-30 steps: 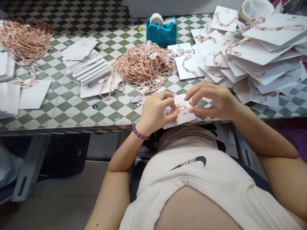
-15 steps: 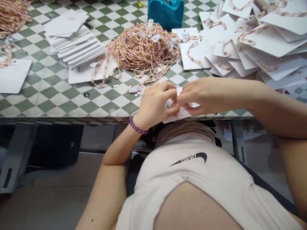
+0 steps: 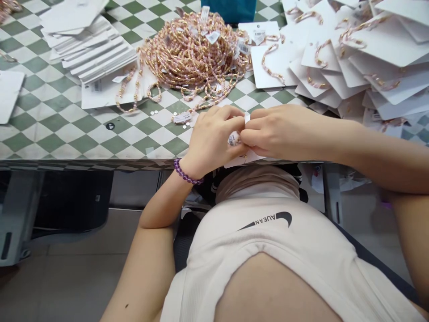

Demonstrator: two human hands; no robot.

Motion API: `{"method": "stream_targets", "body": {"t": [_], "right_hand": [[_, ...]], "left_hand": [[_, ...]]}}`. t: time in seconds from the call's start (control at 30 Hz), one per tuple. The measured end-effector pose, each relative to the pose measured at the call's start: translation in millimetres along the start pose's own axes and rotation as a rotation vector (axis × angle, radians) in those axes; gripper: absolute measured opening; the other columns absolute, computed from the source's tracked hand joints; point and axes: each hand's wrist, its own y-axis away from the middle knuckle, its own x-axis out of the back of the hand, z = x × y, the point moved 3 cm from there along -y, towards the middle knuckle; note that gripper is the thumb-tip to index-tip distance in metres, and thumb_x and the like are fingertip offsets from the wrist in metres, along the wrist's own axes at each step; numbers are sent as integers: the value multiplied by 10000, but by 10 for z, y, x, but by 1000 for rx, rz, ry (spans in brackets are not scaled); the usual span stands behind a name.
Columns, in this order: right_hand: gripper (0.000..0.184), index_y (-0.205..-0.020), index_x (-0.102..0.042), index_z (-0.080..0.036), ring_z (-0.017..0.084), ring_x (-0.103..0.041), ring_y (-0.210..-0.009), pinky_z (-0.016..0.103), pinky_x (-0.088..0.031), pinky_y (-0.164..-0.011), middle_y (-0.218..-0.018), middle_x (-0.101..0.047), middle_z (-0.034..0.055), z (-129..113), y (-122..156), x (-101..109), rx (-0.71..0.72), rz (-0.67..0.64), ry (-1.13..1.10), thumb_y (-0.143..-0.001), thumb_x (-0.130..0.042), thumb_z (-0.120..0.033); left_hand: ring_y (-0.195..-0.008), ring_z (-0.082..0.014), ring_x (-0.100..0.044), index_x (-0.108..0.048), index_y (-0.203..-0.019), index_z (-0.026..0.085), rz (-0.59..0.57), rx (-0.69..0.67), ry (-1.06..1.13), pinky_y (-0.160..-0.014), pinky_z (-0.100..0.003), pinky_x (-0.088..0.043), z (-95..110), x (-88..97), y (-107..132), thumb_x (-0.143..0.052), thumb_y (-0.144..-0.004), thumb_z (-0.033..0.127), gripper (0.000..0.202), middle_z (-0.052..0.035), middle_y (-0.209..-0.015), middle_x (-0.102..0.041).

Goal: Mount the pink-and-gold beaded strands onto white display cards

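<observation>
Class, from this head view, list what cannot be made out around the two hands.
Head view:
Bracelet: mostly hidden by the left hand and right hand.
Card: largely covered by both hands.
Tag: print too small to read.
Teal dispenser: cut off by the top edge.

Green-and-white checkered tabletop [image 3: 63, 134], grey metal table bracket [image 3: 16, 214], dull tiled floor below [image 3: 83, 237]

A teal tape dispenser [image 3: 229, 6] sits behind a heap of beaded bracelets [image 3: 194, 53].
</observation>
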Motion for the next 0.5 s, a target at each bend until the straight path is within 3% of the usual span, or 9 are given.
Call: {"method": "stream_targets", "body": {"t": [0.13,0.3,0.43,0.5], "right_hand": [[273,-877,-597,-157,182,-579,-863,296,-411,-669,-820,-632,68,-63,50,6,-65,82,157,-1026,-395,-266],[321,-1028,-621,-140,231,-604,-891,314,-405,-599,-889,-650,108,-120,76,32,-209,59,261,-1034,-339,-292],[279,-1179,-582,-178,262,-609,-1034,385,-498,-811,-1065,-647,101,-126,148,4,-291,260,92,-1035,-407,-340],[251,-1178,-585,-212,278,-584,-1127,444,-480,-944,-1155,-631,94,-134,244,-64,-321,393,-8,-1023,-453,-358]], "left_hand": [[-1092,-280,-585,-657,-879,258,5,-3,1,-940,-458,-442,5,1,-1,-648,-833,284,55,-18,-1193,-675],[-1106,-282,-591,-658,-904,257,0,-6,7,-961,-453,-448,13,7,3,-647,-837,269,70,-20,-1195,-672],[-1091,-269,-595,-658,-889,263,12,-3,15,-963,-452,-449,17,16,5,-634,-851,276,47,-12,-1175,-682],[-1078,-266,-598,-649,-846,256,14,3,21,-949,-452,-450,18,18,6,-628,-853,275,29,-12,-1168,-685]]}}
